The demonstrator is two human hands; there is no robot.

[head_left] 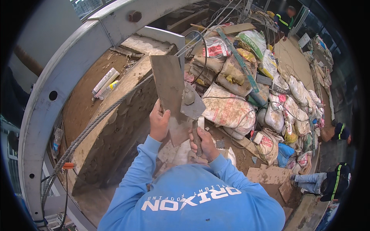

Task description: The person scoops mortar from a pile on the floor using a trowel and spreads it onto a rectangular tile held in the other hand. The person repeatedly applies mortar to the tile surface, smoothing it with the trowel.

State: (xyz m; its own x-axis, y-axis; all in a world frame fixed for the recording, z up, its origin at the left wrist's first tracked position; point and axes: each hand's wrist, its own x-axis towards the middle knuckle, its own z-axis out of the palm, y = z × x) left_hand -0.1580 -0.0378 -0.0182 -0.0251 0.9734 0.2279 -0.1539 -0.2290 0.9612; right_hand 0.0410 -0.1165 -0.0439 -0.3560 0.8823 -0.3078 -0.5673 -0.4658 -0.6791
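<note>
My left hand (159, 122) grips the lower edge of a flat grey tile-like slab (166, 75), its thumb on the near face. The slab is held upright in front of me. My right hand (207, 143) is wrapped round the handle of a pointed trowel (197, 109). On the trowel's metal blade sits a lump of wet grey mortar (189, 97). The blade overlaps the slab's right edge; whether they touch I cannot tell. To the left of my hands runs a low wall (111, 133) with mortar smeared down its side.
Dirty filled sacks (229, 109) are heaped at the right, with a long green bar (241, 61) across them. A taut steel cable (98, 120) crosses in front of a pale steel frame (40, 104). Sealant tubes (106, 84) lie behind the wall. Co-workers (333, 181) are at the right.
</note>
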